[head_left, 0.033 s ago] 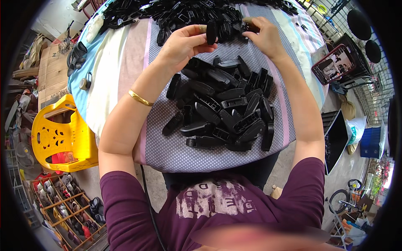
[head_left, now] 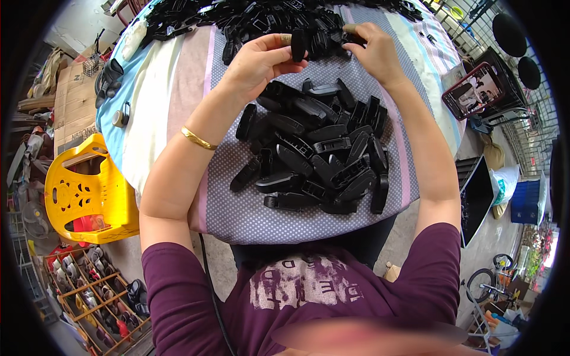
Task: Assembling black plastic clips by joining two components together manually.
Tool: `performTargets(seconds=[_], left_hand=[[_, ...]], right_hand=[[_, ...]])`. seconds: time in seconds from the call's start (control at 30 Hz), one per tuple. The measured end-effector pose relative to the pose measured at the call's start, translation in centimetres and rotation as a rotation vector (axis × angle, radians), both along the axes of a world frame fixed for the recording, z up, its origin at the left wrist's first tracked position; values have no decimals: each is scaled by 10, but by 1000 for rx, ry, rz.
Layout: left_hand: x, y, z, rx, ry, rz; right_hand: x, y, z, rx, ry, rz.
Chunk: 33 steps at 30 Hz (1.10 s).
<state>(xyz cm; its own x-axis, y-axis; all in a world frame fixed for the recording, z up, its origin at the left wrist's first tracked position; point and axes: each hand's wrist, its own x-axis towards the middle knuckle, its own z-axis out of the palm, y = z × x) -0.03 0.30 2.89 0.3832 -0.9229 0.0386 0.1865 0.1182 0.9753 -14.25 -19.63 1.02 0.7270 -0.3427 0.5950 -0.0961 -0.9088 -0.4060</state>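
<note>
Your left hand (head_left: pixel 255 59) has its fingers (head_left: pixel 279 41) clamped on one black plastic clip (head_left: pixel 298 45), held upright just above the cloth. Your right hand (head_left: pixel 377 53) reaches in from the other side, its fingers (head_left: pixel 351 28) closed on a second black piece (head_left: pixel 350 39) at the near edge of the far heap; the two pieces sit close together, and whether they touch cannot be told from here.

Between your forearms lies the near pile of clips (head_left: pixel 320 154), a few dozen long black pieces lying flat and crossing over one another on the dotted grey cloth (head_left: pixel 237 207) that covers the counter (head_left: pixel 160 118). Beyond your hands, the far heap of black parts (head_left: pixel 249 18) spreads across the back of the counter and looks larger and more tangled (its far edge runs out of the picture).

Judging by how things lie, the near pile looks like the finished share and the far heap the share left, so you seem well under way but with much ahead; that is a reading, not something shown outright.

Further out: a gold bangle (head_left: pixel 198 139) on your left wrist, a yellow plastic chair (head_left: pixel 89 190) at your left, a phone on a stand (head_left: pixel 475 89) at your right.
</note>
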Motion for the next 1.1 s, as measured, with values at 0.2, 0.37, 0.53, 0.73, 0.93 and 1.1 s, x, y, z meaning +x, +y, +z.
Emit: performTargets(seconds=[0.2, 0.37, 0.53, 0.73, 0.93, 1.1], left_hand=[[2, 1, -3, -34, -50, 57], [-8, 1, -1, -70, -101, 56], [-6, 3, -6, -95, -204, 67], [-32, 5, 4, -170, -206, 166], [-43, 6, 7, -207, -117, 141], [-33, 8, 10, -209, -6, 115]], right_hand=[[0, 38, 21, -10, -175, 130], [-1, 83, 33, 481, -236, 356], [-2, 92, 31, 312, -262, 276], [-1, 90, 30, 73, -351, 212], [-6, 94, 32, -295, -270, 145], [-2, 93, 30, -1, -368, 135]])
